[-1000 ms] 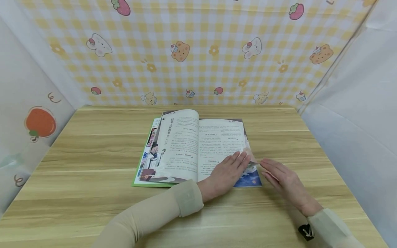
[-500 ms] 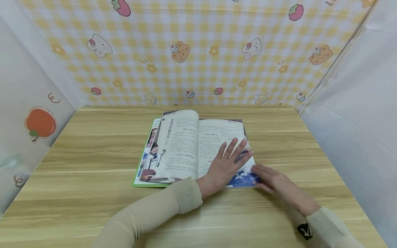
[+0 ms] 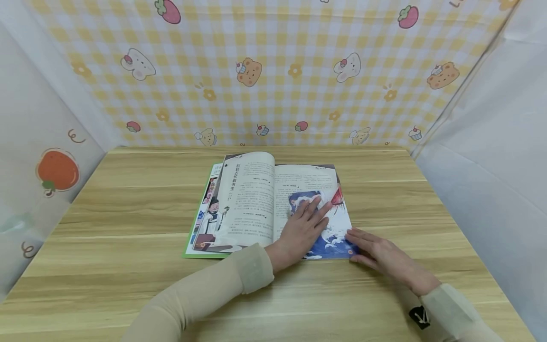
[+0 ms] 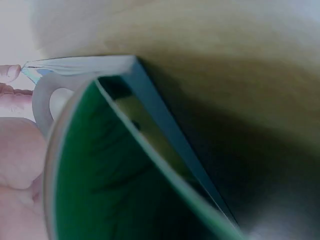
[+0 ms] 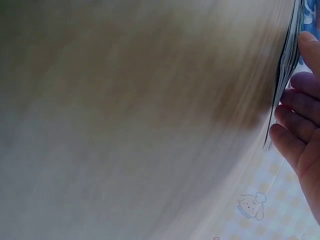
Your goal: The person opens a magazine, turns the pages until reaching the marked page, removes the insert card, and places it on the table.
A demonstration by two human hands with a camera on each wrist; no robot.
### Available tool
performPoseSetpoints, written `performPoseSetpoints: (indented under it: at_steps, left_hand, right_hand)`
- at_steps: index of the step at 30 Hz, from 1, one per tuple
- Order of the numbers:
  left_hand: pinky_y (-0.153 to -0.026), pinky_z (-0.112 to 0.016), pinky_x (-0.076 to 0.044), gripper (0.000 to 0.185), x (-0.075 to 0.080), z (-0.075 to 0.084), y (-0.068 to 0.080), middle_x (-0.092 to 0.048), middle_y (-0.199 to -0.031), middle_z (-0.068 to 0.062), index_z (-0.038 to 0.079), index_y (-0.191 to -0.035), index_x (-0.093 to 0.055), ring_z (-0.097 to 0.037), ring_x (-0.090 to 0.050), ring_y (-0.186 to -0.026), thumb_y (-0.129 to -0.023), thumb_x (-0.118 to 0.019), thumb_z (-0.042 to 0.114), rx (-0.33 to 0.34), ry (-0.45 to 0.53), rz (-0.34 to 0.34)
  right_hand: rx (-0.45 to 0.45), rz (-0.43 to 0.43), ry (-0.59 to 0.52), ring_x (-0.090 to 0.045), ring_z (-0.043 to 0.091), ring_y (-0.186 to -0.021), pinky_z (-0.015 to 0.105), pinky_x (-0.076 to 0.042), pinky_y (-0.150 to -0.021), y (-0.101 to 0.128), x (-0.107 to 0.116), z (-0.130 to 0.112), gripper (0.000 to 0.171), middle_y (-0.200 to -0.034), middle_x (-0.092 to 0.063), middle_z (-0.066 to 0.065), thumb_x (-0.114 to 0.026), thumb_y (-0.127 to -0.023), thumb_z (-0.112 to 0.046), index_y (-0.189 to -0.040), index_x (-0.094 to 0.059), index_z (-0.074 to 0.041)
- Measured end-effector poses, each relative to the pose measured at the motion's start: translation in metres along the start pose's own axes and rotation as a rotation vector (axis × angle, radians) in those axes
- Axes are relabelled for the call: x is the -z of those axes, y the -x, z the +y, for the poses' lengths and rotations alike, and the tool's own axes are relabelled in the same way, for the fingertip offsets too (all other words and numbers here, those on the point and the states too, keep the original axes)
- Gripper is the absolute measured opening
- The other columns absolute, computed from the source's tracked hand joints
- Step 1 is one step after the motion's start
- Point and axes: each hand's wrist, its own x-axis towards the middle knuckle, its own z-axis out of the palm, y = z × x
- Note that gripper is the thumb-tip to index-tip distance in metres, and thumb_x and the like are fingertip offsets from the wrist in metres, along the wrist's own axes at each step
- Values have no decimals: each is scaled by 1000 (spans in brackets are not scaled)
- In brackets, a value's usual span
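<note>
The left hand (image 3: 299,233) has slid toward the spine, its fingers closer together than half a second ago. The cream printed right page (image 3: 303,175) now curls leftward, a purple-blue patch (image 3: 301,195) newly showing. More of the blue-and-white illustrated page (image 3: 335,237) is bared. Since a second ago, the right hand (image 3: 386,254) has come onto its edge.

Long beige sleeve (image 3: 201,297) behind left hand (image 3: 299,235), wide greyish-beige cuff (image 3: 255,268) nearest wrist; behind right hand (image 3: 386,256), similar pale cuff (image 3: 450,306), black patch (image 3: 415,315) with white mark (image 3: 421,317) alongside.
</note>
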Motion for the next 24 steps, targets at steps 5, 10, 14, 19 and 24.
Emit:
performPoseSetpoints:
  at_steps: [5,10,14,19,24]
  left_hand:
    - [-117,-38,-11,43,-5,-3,4,-14,-158,0,25,-144,-39,-26,-10,-146,-101,-40,21,-10,40,-41]
    - [-117,-36,-14,44,-6,-11,11,-20,-157,-2,22,-143,-40,-25,-15,-145,-101,-40,35,16,70,-5]
    - [-117,-36,-12,62,-2,-18,19,-14,-158,-4,19,-147,-35,-25,-9,-146,-96,-38,55,40,50,-46]
    - [-117,-37,-11,70,-2,-27,28,-11,-158,-6,17,-148,-31,-26,-7,-146,-93,-38,60,57,64,-70]
    - [-116,-39,-15,60,-5,-32,36,-13,-158,-6,30,-148,-30,-27,-9,-145,-95,-37,57,40,72,-74]
  right_hand:
    - [28,22,3,-58,34,-114,44,-49,-88,0,0,1,47,-124,-60,20,-74,-79,-16,-119,-62,5]
    - [55,39,2,-59,35,-111,43,-50,-87,0,-1,3,45,-123,-60,21,-75,-77,-15,-116,-63,6]
    - [64,43,1,-59,36,-111,43,-50,-86,0,0,4,45,-123,-60,22,-75,-77,-14,-115,-63,6]
    - [61,41,1,-59,36,-110,43,-50,-86,0,1,3,45,-123,-60,22,-75,-78,-15,-115,-63,7]
    - [53,24,-5,-58,36,-111,43,-50,-87,0,1,2,44,-124,-59,21,-73,-80,-16,-116,-63,6]
